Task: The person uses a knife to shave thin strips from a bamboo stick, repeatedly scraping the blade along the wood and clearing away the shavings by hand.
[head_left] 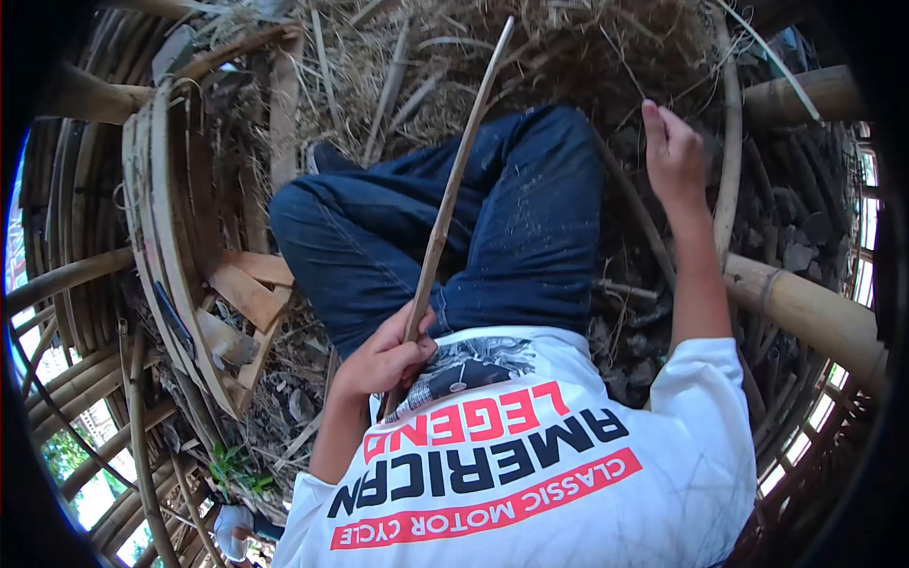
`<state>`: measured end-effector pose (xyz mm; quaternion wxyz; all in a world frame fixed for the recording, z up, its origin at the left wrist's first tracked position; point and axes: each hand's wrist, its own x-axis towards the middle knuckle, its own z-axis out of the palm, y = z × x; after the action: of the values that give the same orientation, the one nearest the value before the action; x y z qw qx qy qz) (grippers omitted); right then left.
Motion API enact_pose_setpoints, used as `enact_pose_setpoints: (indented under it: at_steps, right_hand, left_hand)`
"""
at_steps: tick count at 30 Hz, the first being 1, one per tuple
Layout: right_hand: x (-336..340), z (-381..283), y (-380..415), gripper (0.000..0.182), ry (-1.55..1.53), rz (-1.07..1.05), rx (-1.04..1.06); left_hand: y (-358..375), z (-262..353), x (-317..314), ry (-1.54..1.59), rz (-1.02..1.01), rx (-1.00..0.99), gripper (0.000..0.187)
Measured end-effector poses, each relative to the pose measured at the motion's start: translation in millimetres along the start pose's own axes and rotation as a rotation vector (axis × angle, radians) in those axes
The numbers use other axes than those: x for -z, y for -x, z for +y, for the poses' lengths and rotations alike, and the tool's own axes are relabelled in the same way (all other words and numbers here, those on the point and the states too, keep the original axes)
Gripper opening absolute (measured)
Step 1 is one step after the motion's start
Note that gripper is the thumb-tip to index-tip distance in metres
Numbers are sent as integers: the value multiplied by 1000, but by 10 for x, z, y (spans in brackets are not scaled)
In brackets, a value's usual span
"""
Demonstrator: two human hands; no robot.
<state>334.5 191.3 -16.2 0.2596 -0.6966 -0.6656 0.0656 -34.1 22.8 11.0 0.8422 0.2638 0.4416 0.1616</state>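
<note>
My left hand [390, 352] is wrapped round the lower part of a long, narrow split-bamboo stick [454, 180]. The stick slants up over my lap, and its pointed far end lies above the straw. Off to the right of my knee, my right hand [674, 151] is closed in a fist. From it juts a thin, dark, blade-like piece [623, 62], seen nearly edge-on; its grip is hidden by the fingers. The two hands are well apart, and the right one does not touch the stick.
My bent legs in jeans [426, 227] fill the middle. Dry shavings [606, 57] lie beyond them. On the left, bent bamboo strips [156, 237] stand beside wooden pieces [251, 293]. A thick bamboo pole [814, 317] juts in at right, near stones [800, 256].
</note>
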Motion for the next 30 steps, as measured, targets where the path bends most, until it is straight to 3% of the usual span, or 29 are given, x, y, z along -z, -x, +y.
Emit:
enact_pose_setpoints:
  at_steps: [3, 6, 11, 16, 18, 23, 30]
  right_hand:
    - [-80, -59, 133, 54, -205, 111, 59]
    - [-81, -291, 311, 49, -253, -28, 78]
    - [-186, -633, 286, 50, -225, -85, 387]
    - [-208, -663, -58, 50, -111, 18, 401]
    - [-161, -579, -259, 51, -46, -25, 316]
    - [2, -439, -561, 47, 55, 99, 438]
    - [19, -442, -736, 46, 95, 116, 461]
  left_hand:
    - [24, -31, 31, 4, -26, -52, 21]
    - [35, 31, -5, 23, -42, -55, 24]
    - [56, 39, -21, -44, -57, -63, 27]
    - [223, 59, -138, -167, -32, -115, 38]
    - [312, 19, -133, -254, -11, -117, 35]
    - [359, -1, -116, -428, -23, -211, 32]
    - [340, -45, -66, -394, -52, -233, 32]
